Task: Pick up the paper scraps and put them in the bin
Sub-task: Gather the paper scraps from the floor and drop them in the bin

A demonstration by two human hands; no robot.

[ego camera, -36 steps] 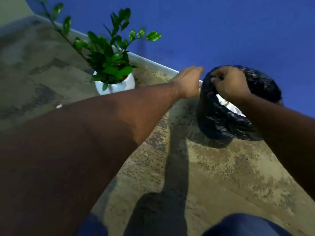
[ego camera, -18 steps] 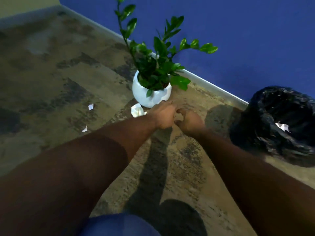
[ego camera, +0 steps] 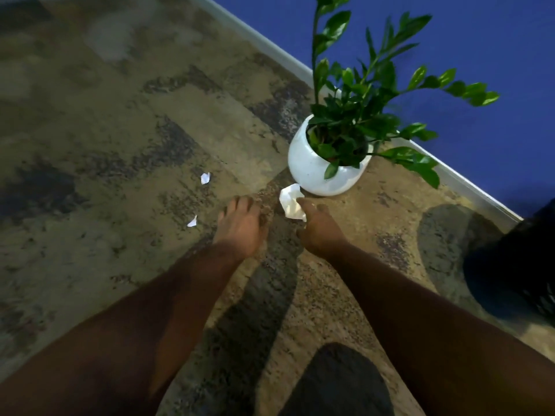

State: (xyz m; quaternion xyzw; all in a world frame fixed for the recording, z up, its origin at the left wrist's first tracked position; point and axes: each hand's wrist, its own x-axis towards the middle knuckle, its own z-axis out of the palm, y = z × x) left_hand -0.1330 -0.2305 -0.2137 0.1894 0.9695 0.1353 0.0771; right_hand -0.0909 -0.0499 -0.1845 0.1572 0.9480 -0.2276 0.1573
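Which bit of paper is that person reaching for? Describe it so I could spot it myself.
Find the white plant pot by the blue wall. At its base on the floor lies a crumpled paper scrap, with the right hand at its edge. It is far bigger than the two small scraps lying further left.

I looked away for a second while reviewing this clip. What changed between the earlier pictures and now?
Both hands left the bin and swung left to the floor by the plant pot. The right hand now reaches the large crumpled scrap, fingertips at it, not yet gripping. The left hand hovers open beside it. The two small scraps lie unmoved, as does the pot.
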